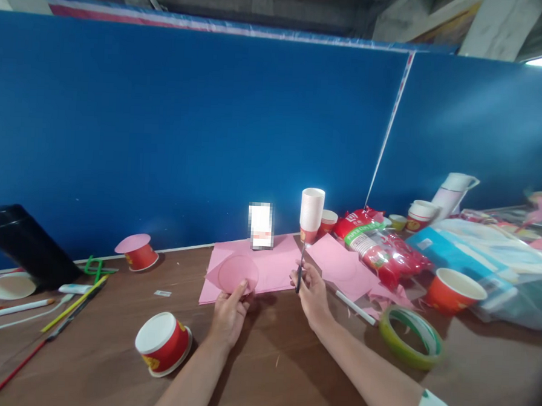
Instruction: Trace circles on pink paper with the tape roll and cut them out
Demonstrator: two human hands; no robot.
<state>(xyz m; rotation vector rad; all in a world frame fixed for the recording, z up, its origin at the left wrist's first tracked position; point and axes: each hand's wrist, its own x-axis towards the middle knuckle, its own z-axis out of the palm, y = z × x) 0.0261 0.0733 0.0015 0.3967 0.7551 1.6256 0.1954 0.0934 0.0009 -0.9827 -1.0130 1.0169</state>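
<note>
My left hand (232, 313) pinches a round pink paper disc (237, 274) by its lower edge, thumb on top. The disc is above a stack of pink paper sheets (277, 261) on the table. In my right hand (314, 296) is a pair of scissors (299, 274), pointing upward and apart from the disc; I cannot make out whether the blades are parted. More pink paper (338, 264), with cut pieces, lies right of the scissors. A red paper cup (166, 343) stands upside down left of my left forearm.
A tall stack of white cups (312, 211) stands by the blue partition (188, 132). On the right are a red cup bag (369, 238), a tape roll (412, 337), a red cup (455, 291) and a plastic bag (512, 276). A black bottle (28, 245) leans at left, near a pink-topped cup (141, 258).
</note>
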